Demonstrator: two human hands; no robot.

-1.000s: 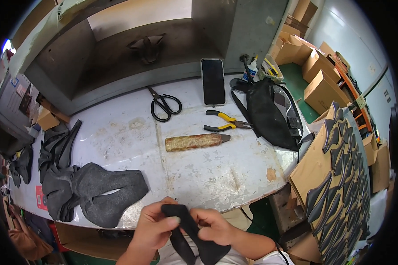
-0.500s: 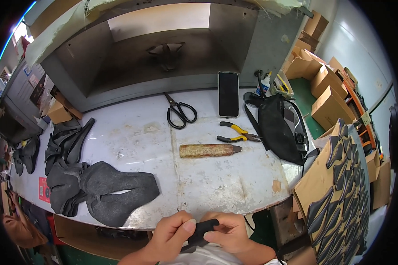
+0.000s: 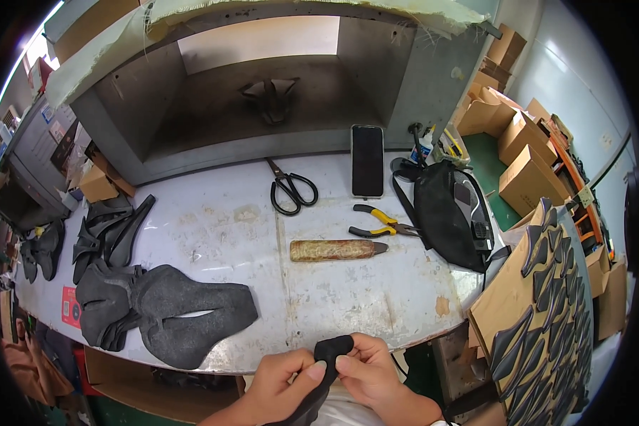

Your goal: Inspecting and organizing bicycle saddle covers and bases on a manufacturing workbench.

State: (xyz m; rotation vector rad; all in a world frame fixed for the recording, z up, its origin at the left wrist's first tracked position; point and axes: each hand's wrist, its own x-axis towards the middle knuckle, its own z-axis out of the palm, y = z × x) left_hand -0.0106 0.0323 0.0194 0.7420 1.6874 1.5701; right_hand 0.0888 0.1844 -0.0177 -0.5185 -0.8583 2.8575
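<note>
We took the brown-handled tool (image 3: 334,250) as our landmark; it lay on the bench (image 3: 241,227) with its dark tip pointing right. Directly on our side of it, by the bench's near edge, we held a soft black piece (image 3: 325,388) in both hands. Our left hand (image 3: 284,387) was closed on the piece's left side, its thumb pressed against the near face. Our right hand (image 3: 373,376) pinched the upper right part between thumb and bent fingers, and the top curved over between the two. The lower end ran down toward our lap, partly hidden by the left hand.

Beyond the tool and slightly left of its middle, we had black-handled scissors (image 3: 284,180); beyond it to the right stood out a dark-screened phone (image 3: 367,162). Yellow-and-black pliers (image 3: 396,227) lay near its tip, on the far side, and a black bag (image 3: 444,213) farther right. Left of the tool and nearer us, a dark grey piece with a slit (image 3: 206,302) lay flat.
</note>
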